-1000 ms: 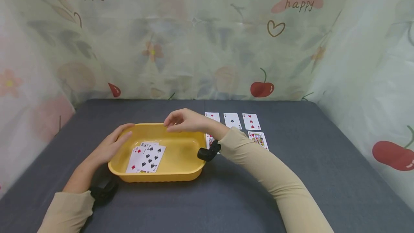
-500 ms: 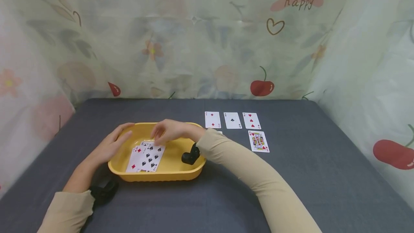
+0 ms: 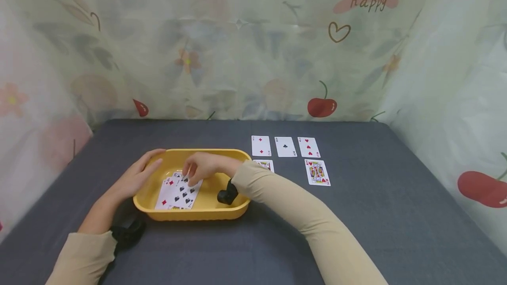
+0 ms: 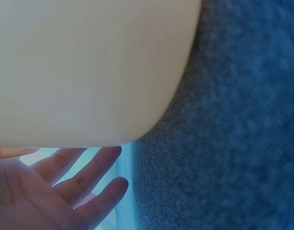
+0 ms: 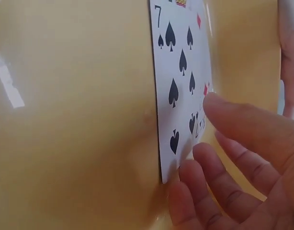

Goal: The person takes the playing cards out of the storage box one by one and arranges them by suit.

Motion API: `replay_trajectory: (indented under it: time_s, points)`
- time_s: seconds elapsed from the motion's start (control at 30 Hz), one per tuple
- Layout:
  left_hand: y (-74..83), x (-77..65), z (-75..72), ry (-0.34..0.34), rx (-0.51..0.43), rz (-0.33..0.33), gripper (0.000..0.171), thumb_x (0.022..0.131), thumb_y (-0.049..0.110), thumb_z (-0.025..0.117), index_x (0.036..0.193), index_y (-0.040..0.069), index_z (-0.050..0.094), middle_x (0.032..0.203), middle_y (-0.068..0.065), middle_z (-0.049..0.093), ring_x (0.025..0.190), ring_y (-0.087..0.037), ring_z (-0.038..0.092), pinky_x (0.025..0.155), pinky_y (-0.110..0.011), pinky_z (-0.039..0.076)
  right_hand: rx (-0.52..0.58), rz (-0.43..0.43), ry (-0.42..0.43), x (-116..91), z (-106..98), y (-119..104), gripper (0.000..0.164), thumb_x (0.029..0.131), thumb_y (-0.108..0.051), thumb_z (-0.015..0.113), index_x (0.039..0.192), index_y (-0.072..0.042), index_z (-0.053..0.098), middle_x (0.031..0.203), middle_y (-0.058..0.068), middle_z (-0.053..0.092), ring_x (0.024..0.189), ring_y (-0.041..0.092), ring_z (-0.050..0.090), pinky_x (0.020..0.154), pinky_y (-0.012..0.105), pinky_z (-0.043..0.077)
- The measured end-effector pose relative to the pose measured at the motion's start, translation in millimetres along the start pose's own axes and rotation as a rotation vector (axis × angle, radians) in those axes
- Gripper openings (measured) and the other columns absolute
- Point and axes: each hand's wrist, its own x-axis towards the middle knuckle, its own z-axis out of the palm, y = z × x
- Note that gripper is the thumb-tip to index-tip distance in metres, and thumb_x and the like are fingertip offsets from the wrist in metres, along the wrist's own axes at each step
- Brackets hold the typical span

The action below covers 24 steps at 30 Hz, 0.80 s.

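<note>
A yellow plastic tray [image 3: 222, 216] holds a small overlapping pile of face-up playing cards. On top lies the seven of spades [image 3: 184, 195], partly covering a diamond card [image 3: 163, 202]; a king's corner peeks out behind. My right hand [image 3: 203, 165] reaches into the tray over the far edge of the seven. Its thumb [image 5: 233, 112] hovers by the corner, while the other fingers curve near the edge. At the tray's left end, my left hand [image 3: 134, 178] rests with fingers nearly straight along the outer wall [image 4: 89, 72], thumb over the rim.
Right of the tray, a two of diamonds [image 3: 261, 146], an ace of clubs [image 3: 285, 146] and a three of hearts [image 3: 308, 147] form a row. Below it lie a king of hearts [image 3: 317, 172] and a face card [image 3: 267, 165] partly hidden by my right sleeve [image 3: 285, 201].
My right hand has moved left and down, from above the tray's far rim to the card pile inside. My left hand stays at the tray's left end.
</note>
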Motion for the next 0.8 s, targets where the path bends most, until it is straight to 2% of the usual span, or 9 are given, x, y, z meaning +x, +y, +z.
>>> replay_trajectory:
  time_s: [0.2, 0.47, 0.67, 0.8]
  points:
    - [-0.1, -0.2, -0.2, -0.005, -0.005, -0.007, 0.058, 0.100, 0.043, 0.032, 0.144, 0.007, 0.026, 0.144, -0.025, 0.032, 0.128, -0.042, 0.034, 0.105, -0.064, 0.024, -0.079, 0.013, 0.022, 2.4, 2.1, -2.5, 0.032, 0.079, -0.014, 0.074, 0.107, -0.008, 0.061, 0.106, 0.005, 0.062, 0.089, 0.010, 0.054, 0.070, 0.014, 0.044]
    - [0.1, -0.6, -0.2, -0.003, -0.004, -0.011, 0.058, 0.100, 0.044, 0.032, 0.145, 0.008, 0.026, 0.145, -0.025, 0.030, 0.129, -0.043, 0.033, 0.105, -0.065, 0.023, -0.239, 0.041, 0.036, 0.8, 6.8, -9.3, 0.043, 0.073, -0.020, 0.080, 0.109, -0.012, 0.059, 0.108, 0.003, 0.060, 0.092, 0.012, 0.053, 0.074, 0.017, 0.043]
    - [-1.1, -0.4, 0.3, 0.002, -0.010, -0.002, 0.058, 0.100, 0.043, 0.033, 0.144, 0.007, 0.027, 0.144, -0.024, 0.031, 0.128, -0.042, 0.033, 0.105, -0.064, 0.023, -0.260, 0.052, 0.011, 0.3, 10.3, -10.3, 0.049, 0.071, -0.022, 0.081, 0.110, -0.013, 0.054, 0.107, 0.002, 0.057, 0.094, 0.013, 0.051, 0.078, 0.019, 0.043]
    - [-1.1, -0.6, 0.6, 0.002, -0.011, 0.001, 0.058, 0.100, 0.043, 0.033, 0.144, 0.007, 0.027, 0.144, -0.025, 0.032, 0.128, -0.042, 0.033, 0.105, -0.064, 0.022, -0.269, 0.053, -0.004, 1.6, 10.7, -8.0, 0.050, 0.069, -0.024, 0.083, 0.106, -0.013, 0.051, 0.102, 0.001, 0.054, 0.091, 0.013, 0.050, 0.074, 0.018, 0.040]
